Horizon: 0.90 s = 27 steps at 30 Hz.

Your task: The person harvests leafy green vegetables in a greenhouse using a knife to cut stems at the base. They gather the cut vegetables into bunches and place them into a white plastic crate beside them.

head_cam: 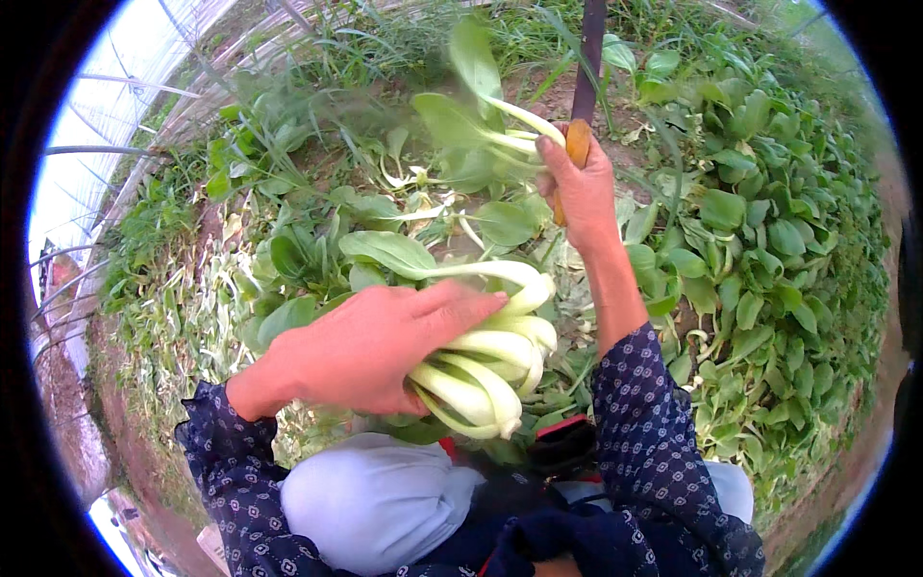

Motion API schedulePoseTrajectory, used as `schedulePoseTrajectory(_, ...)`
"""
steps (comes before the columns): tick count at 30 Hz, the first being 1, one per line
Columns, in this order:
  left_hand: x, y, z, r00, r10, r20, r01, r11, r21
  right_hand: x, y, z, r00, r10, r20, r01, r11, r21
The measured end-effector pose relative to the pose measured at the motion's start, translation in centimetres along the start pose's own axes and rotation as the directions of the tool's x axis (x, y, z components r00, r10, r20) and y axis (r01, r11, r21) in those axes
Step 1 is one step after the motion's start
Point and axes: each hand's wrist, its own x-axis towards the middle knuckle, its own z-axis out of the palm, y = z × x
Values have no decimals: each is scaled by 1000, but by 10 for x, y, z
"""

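Several heads of bok choy [497,353] are bunched in my left hand [368,339], their pale stem bases pointing right and their leaves mostly hidden behind the hand. My right hand [580,180] grips the wooden handle [577,144] of a knife, whose long dark blade [590,61] points away from me. Between that thumb and the fingers are also a few loose bok choy leaves [472,126], which stick out to the left and look blurred. A single green leaf [389,252] extends left from the top of the bunch.
Standing bok choy plants [750,223] grow densely on the right. Cut leaves and pale stems [195,317] litter the soil on the left. Tall grass [404,43] lines the far side. Clear plastic sheeting on curved poles [94,151] rises at the left. My grey-clad knee [375,498] is just below the bunch.
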Motion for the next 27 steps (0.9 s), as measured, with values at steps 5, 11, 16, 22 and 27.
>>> schedulePoseTrajectory(5,11,-12,-2,999,-17,-28,12,987,-157,0,-39,-33,976,159,145,-179,975,132)
schedulePoseTrajectory(11,41,-26,-2,961,250,-119,-275,907,-318,-18,-97,-74,977,179,119,-178,984,-14)
schedulePoseTrajectory(16,77,-46,-2,959,249,-137,-270,648,-712,-44,-134,-116,984,112,-140,-158,911,-381)
schedulePoseTrajectory(22,135,-144,22,946,-100,-309,-95,826,-556,-83,-159,-162,949,48,-313,-258,689,-677)
schedulePoseTrajectory(27,225,-132,67,989,-113,-92,-16,544,-839,-116,-157,-187,906,85,-414,-372,624,-687)
